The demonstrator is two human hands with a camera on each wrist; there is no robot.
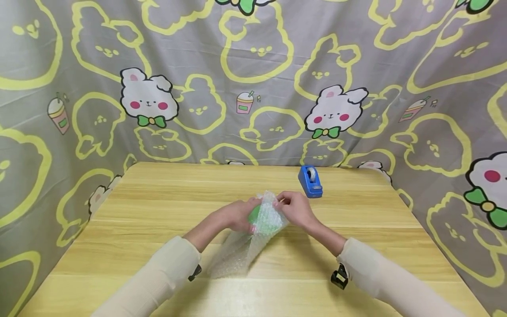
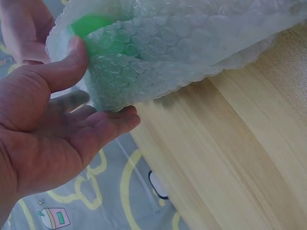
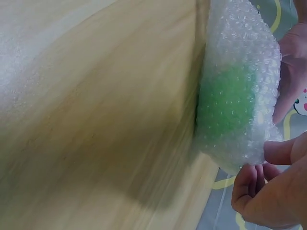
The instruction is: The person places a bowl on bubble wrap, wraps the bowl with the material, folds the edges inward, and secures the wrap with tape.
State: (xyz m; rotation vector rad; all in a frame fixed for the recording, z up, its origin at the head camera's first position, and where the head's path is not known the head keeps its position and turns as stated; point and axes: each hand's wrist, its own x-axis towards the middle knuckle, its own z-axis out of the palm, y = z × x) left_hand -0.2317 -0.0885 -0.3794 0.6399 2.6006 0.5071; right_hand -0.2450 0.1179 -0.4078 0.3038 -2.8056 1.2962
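Observation:
A sheet of clear bubble wrap (image 1: 231,257) is folded partly around a green object (image 1: 254,214) over the middle of the table; the wrap hides the object's kind. My left hand (image 1: 236,215) holds this bundle at its left end. In the left wrist view, the thumb lies by the bare green edge (image 2: 91,25) and the fingers are underneath. At the other side, my right hand (image 1: 296,209) pinches the edge of the wrap between thumb and fingers, as the right wrist view also shows. A loose tail of wrap trails toward the table's front left.
Beyond my right hand, a blue tape dispenser (image 1: 310,182) with a roll of clear tape stands on the wooden table (image 1: 158,193). A grey curtain (image 1: 261,127) with cartoon rabbits hangs behind and along both sides of the table.

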